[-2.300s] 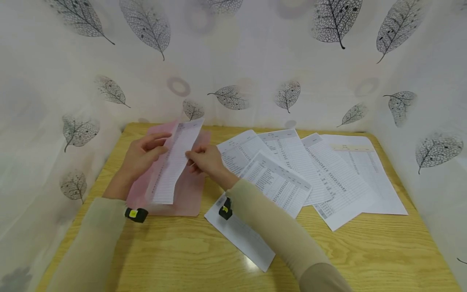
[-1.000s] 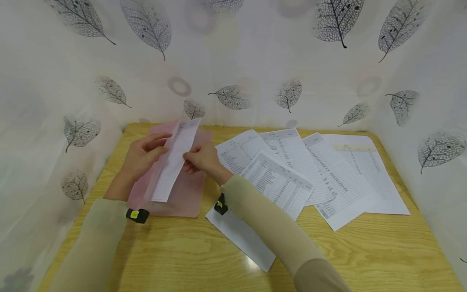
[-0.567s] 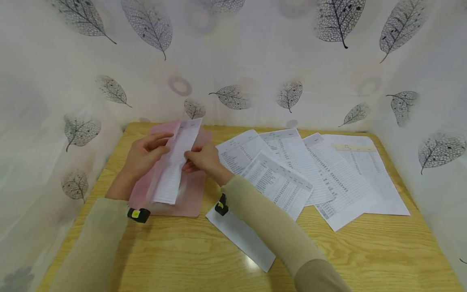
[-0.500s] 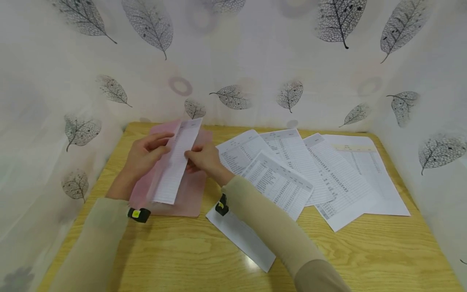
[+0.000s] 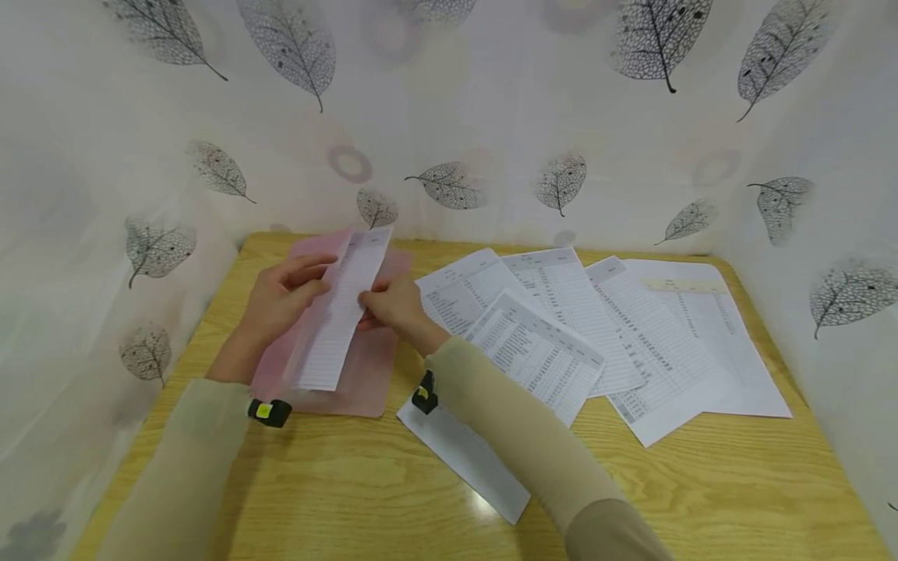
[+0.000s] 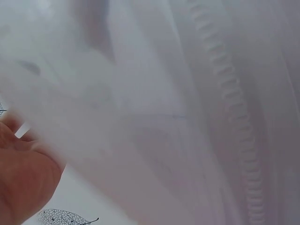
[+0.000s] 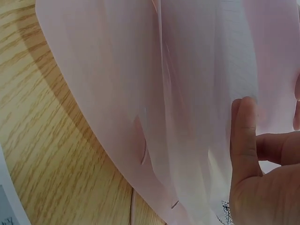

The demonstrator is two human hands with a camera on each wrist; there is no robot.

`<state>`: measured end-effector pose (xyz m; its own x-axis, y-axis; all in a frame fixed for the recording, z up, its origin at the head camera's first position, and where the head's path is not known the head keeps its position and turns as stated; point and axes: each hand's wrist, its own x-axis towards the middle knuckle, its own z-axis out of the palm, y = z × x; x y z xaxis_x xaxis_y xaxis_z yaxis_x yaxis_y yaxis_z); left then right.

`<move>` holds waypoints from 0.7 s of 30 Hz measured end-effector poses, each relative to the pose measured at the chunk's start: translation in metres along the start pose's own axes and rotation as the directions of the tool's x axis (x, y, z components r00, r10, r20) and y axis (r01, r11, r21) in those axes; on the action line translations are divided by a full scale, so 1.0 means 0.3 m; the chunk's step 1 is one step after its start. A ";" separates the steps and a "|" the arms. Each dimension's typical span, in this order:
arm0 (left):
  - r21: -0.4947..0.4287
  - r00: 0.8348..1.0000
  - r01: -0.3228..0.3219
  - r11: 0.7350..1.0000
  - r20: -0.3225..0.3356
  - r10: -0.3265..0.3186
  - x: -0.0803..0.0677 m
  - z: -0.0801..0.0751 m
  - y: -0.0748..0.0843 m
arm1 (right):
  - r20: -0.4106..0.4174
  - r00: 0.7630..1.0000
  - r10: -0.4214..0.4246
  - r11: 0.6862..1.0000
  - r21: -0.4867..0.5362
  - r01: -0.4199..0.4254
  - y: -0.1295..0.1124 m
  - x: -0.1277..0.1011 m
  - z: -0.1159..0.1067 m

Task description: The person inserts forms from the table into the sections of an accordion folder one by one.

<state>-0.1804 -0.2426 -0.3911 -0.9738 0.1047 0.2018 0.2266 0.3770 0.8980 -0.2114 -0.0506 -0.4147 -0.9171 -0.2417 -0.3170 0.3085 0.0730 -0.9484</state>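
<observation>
In the head view, a pink file folder lies spread at the left with its leaves standing up. My left hand lies against the raised pink leaf, its fingers extended and the thumb apart. A printed paper sheet stands tilted over the folder, its long side along the raised leaves. Between thumb and bent fingers, my right hand pinches the sheet's right edge. In the left wrist view, a translucent leaf covers part of my left hand. The right wrist view shows my right hand beside the upright leaves.
Several printed sheets overlap in a fan on the wooden table at the right, one partly under the right sleeve. A leaf-patterned curtain closes off the back and sides.
The sheet's lower part swings left, then back right with a brief bow, and now stands straighter. Both hands keep almost the same place, the right still pinching the edge. The papers at right stay put.
</observation>
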 end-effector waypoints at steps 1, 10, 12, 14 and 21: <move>0.001 1.000 -0.001 1.000 -0.001 0.001 0.000 0.001 0.001 | 0.002 1.000 -0.003 1.000 -0.004 0.003 -0.001 0.000 0.001; -0.014 1.000 -0.004 1.000 -0.005 0.004 -0.003 0.000 0.002 | 0.010 1.000 -0.002 1.000 -0.024 0.003 -0.004 0.008 0.014; -0.020 1.000 -0.004 1.000 -0.008 0.003 -0.003 -0.001 0.000 | 0.006 1.000 -0.007 1.000 -0.027 0.007 -0.003 0.011 0.018; -0.018 1.000 -0.003 1.000 -0.012 0.003 -0.003 -0.001 -0.001 | 0.003 1.000 -0.013 1.000 -0.027 0.013 0.000 0.016 0.022; -0.001 1.000 0.007 1.000 -0.012 -0.007 -0.001 -0.001 0.007 | 0.010 0.999 -0.031 0.999 -0.018 0.031 0.009 0.026 0.031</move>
<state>-0.1796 -0.2422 -0.3892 -0.9756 0.0911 0.2000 0.2197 0.3765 0.9000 -0.2155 -0.0613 -0.4196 -0.9236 -0.2538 -0.2873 0.2751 0.0832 -0.9578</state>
